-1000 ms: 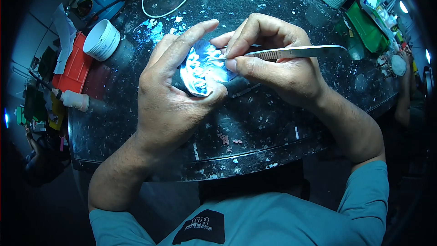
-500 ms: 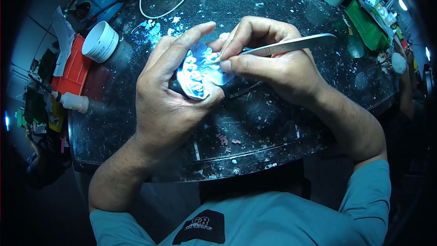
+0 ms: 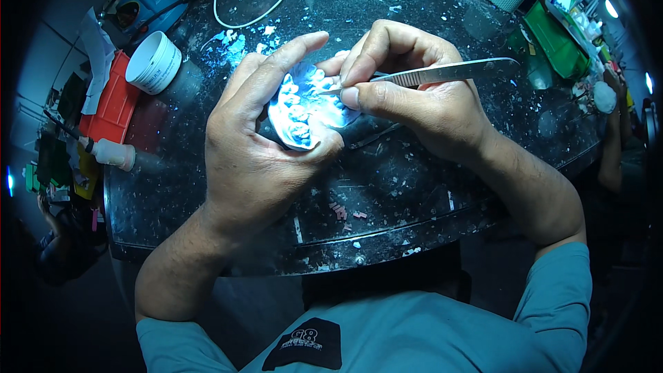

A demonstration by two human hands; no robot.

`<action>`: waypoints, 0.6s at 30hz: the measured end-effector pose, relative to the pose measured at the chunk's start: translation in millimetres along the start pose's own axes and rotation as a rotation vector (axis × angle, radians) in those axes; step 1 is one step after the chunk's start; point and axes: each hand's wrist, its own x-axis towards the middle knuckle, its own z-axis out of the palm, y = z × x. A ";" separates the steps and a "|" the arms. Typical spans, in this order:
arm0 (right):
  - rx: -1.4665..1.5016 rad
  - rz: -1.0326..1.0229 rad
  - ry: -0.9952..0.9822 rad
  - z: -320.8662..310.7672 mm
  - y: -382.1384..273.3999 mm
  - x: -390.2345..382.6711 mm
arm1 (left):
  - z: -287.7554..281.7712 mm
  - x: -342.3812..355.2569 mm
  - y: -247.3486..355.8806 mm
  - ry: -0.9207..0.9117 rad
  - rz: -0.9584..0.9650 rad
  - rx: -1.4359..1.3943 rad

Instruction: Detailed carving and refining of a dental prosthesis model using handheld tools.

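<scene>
A brightly lit white dental cast (image 3: 295, 114) with a row of teeth rests in my left hand (image 3: 252, 124). My left thumb curls under its near edge, and the index finger stretches along its far side. Between the thumb and fingers of my right hand (image 3: 421, 90) is a metal scalpel (image 3: 442, 73) with a ridged grip. Its flat handle points away to the right, and its thin tip lies against the inner side of the teeth. Glare on the cast hides the exact spot of contact. Both hands are above the dark, scuffed table (image 3: 387, 193).
White and bluish shavings (image 3: 231, 48) lie beyond my left hand; pink scraps (image 3: 338, 211) are near the front edge. At left stand a white tub (image 3: 153, 63), a red tray (image 3: 110, 100) and a small jar (image 3: 114, 155). A green bin (image 3: 556, 38) sits at right, where another person's arm shows.
The scalpel has shifted slightly to the right and turned a little, its handle now more level. My right hand moved with it; the left hand and cast barely moved.
</scene>
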 end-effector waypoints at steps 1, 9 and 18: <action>-0.004 0.005 0.002 -0.1 -0.1 0.0 | 0.0 0.0 -0.3 0.000 0.000 0.000; -0.053 -0.020 -0.011 0.1 -1.9 0.0 | -0.9 -0.3 0.5 0.006 0.019 0.034; -0.061 0.054 -0.034 -0.3 -5.0 1.3 | -1.4 -0.9 -3.6 -0.004 0.044 0.027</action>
